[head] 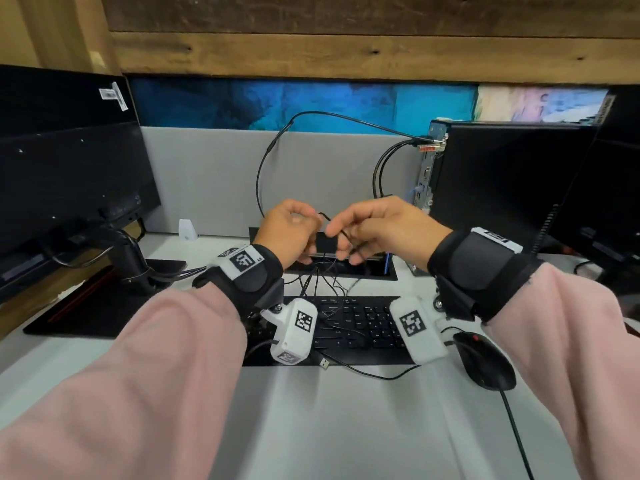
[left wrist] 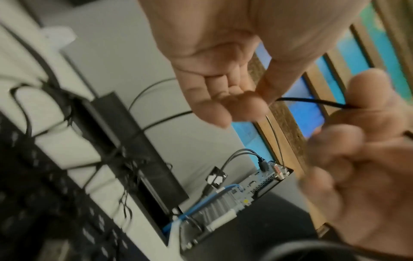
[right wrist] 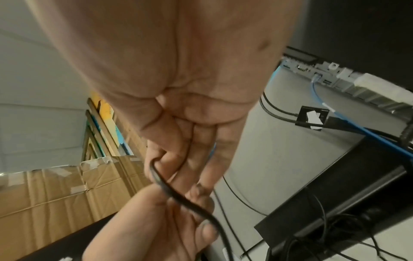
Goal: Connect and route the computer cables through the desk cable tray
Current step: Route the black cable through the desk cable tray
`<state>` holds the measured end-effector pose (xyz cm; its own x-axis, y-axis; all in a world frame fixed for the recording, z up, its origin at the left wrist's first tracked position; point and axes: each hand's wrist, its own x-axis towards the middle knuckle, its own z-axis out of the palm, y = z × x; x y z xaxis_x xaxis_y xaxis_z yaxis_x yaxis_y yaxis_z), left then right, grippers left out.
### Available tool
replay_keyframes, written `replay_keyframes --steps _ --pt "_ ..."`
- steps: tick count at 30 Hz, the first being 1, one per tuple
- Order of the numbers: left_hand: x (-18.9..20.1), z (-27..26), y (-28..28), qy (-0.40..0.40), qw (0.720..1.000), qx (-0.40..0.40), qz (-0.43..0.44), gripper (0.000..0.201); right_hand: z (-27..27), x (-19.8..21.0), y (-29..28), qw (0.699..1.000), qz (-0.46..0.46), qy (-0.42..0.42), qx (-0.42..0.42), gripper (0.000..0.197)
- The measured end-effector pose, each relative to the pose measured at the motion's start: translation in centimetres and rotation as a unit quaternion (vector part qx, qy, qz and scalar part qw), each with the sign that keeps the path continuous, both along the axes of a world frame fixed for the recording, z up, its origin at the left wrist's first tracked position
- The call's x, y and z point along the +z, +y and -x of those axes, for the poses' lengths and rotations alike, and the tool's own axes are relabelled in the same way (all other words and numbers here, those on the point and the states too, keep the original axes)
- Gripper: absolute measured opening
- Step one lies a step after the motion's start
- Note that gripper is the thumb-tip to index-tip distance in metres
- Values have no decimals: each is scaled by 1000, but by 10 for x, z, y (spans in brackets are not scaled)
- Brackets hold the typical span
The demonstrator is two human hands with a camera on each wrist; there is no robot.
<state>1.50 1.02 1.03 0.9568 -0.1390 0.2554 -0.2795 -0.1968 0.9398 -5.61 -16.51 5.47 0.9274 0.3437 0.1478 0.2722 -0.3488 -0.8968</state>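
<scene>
Both hands are raised close together above the desk cable tray (head: 377, 270), a black slot in the desk with its lid (head: 325, 243) propped up. A thin black cable (head: 323, 216) is stretched between them. My left hand (head: 308, 223) pinches one part of it with curled fingers. My right hand (head: 341, 237) pinches the cable (right wrist: 190, 203) between thumb and fingers (right wrist: 170, 159). In the left wrist view the cable (left wrist: 312, 101) runs from my left hand (left wrist: 245, 106) into the right one. Several thin cables hang down into the tray (right wrist: 335, 194).
A small computer (head: 427, 168) stands at the right with black cables and a blue cable (left wrist: 201, 208) plugged in. A keyboard (head: 356, 327), a mouse (head: 485, 362) and a loose USB plug (head: 323, 363) lie in front. Monitors (head: 69, 174) flank both sides.
</scene>
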Motion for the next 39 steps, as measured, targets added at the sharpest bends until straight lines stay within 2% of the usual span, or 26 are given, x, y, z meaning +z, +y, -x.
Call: replay_keyframes --steps 2,4,5,7,10,12,14,16,18,19,21,22,24,25,27,29,32,35,39 --pt "4 10 -4 88 989 -56 101 14 -4 -7 3 996 35 -73 -22 27" --pt "4 18 -5 142 970 -136 146 37 -10 -12 2 977 98 -162 -99 22" --pt "2 20 -5 156 962 -170 143 44 -13 -14 0 962 134 -192 -137 19" --pt "-3 21 -5 161 959 -210 105 42 -20 -20 -5 936 195 -228 -184 17" --pt "-10 18 -1 141 970 -194 41 37 -27 -25 -17 909 238 -264 -217 16" --pt "-12 11 4 121 977 -175 19 43 -31 -25 -30 909 212 -251 -259 18" --pt "-12 6 7 104 976 -190 23 46 -35 -30 -39 925 155 -202 -282 19" --pt "-10 0 8 124 959 -233 104 39 -43 -41 -40 928 131 -180 -297 18" --pt "-7 -4 9 178 920 -279 209 28 -52 -49 -39 922 88 -186 -329 17" --pt "-7 -8 9 186 915 -281 223 26 -57 -52 -39 917 81 -190 -341 17" --pt "-7 -18 4 143 951 -227 153 28 -62 -51 -38 917 127 -195 -325 24" --pt "-7 -22 0 109 970 -195 97 28 -62 -50 -36 925 146 -193 -293 34" --pt "-7 -31 -10 54 986 -159 7 30 -62 -46 -26 953 124 -186 -205 48" --pt "-8 -38 -15 36 988 -152 -18 30 -64 -46 -19 966 92 -174 -167 48" --pt "-12 -49 -19 4 989 -136 -54 32 -71 -49 -9 978 46 -151 -139 32" --pt "-18 -57 -19 -10 989 -128 -74 31 -77 -55 -8 968 79 -165 -174 15" --pt "-27 -60 -17 15 988 -148 -53 31 -83 -61 -15 950 118 -195 -213 16" --pt "-29 -60 -13 55 984 -171 -13 33 -88 -59 -23 934 51 -219 -277 17" --pt "-29 -61 1 72 983 -170 -2 34 -85 -51 -52 879 -41 -270 -390 14"
